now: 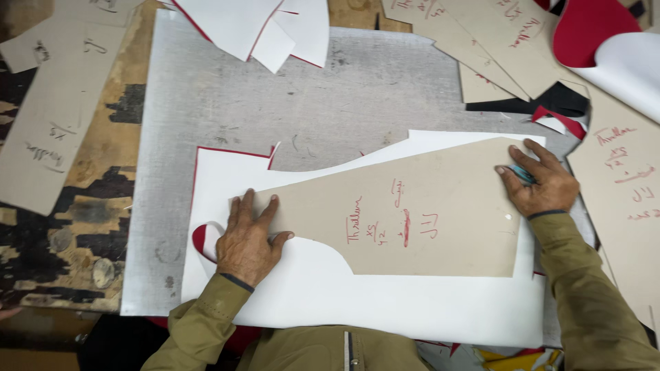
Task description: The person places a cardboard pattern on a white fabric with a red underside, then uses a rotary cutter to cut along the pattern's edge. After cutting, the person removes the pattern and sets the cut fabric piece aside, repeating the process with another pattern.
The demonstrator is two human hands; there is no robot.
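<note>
Pressing flat, fingers spread, my left hand (249,237) is pinning the cardboard pattern (412,213); at 3 o'clock, right hand (540,182) fingers are clamping blue chalk (521,173). Any slip would skew tracing on white sheet (330,302).

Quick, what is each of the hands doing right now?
Left hand: open, pressed flat on the tan cardboard pattern.
Right hand: fingers curled around a small blue object, maybe chalk, at the pattern's edge.
</note>
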